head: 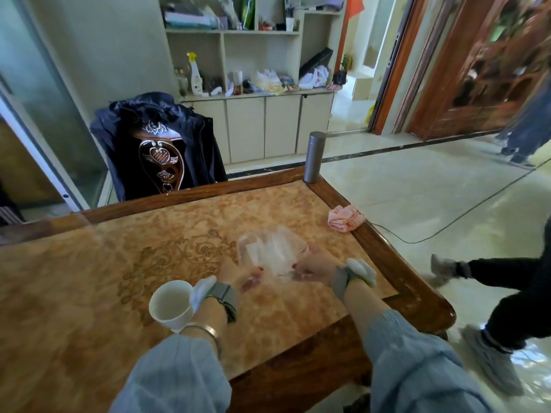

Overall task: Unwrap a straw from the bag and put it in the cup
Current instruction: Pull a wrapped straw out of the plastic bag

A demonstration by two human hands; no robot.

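A clear plastic bag (272, 251) with several white wrapped straws inside lies on the marbled table top (89, 278), just beyond my hands. My left hand (240, 274) grips the bag's near left edge. My right hand (313, 265) holds its near right edge. Both hands are blurred by motion. A white cup (171, 304) stands upright beside my left wrist, to its left, with pale liquid inside. No single straw can be seen outside the bag.
A pink cloth (346, 218) lies on the table's right wooden rim. A grey metal flask (313, 156) stands at the far right corner. A chair with a dark jacket (158, 144) is behind the table. A person's legs (492, 293) move on the floor at right.
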